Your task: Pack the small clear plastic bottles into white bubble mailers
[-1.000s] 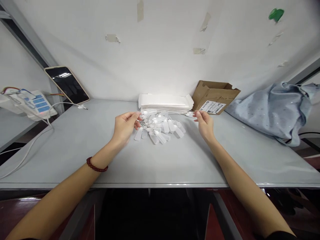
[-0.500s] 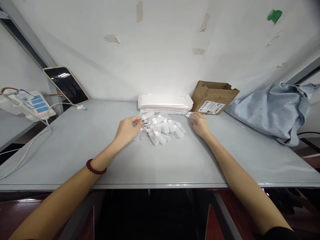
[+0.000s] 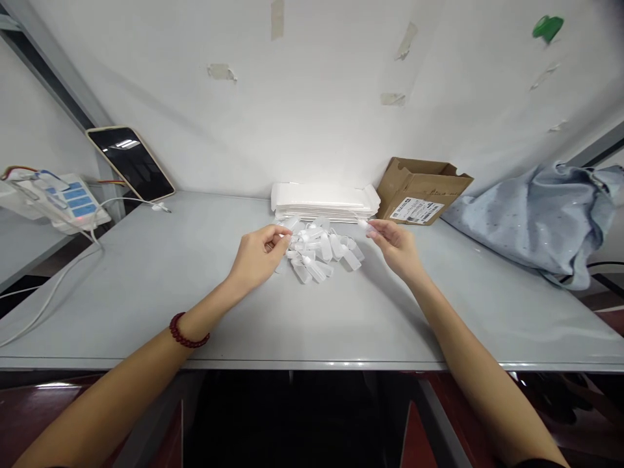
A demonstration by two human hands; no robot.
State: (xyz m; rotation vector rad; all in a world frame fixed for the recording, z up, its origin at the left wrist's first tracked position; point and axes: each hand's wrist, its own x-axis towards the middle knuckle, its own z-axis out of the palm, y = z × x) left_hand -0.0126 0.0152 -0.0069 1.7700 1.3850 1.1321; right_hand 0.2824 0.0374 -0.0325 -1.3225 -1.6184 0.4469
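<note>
Several small translucent plastic pieces with white ends [image 3: 324,247] lie in a loose pile on the grey table [image 3: 312,325]. My left hand [image 3: 260,255] is at the pile's left edge, thumb and fingertips pinched together; whatever lies between them is too small to make out. To the right of the pile, my right hand [image 3: 394,246] pinches one small white-tipped piece [image 3: 363,224] between thumb and fingers. Just behind the pile sits a stack of flat white boxes [image 3: 324,198].
An open cardboard box [image 3: 423,192] stands right of the white stack, with a light blue cloth bag [image 3: 541,218] beyond it. At the left are a phone [image 3: 131,161] leaning on the wall, a white cable [image 3: 58,286] and a power strip [image 3: 73,198].
My left hand has moved slightly right, over the pile's left edge. My right hand has turned and lifted a little, with the small piece in its fingers. The view has shifted slightly.
</note>
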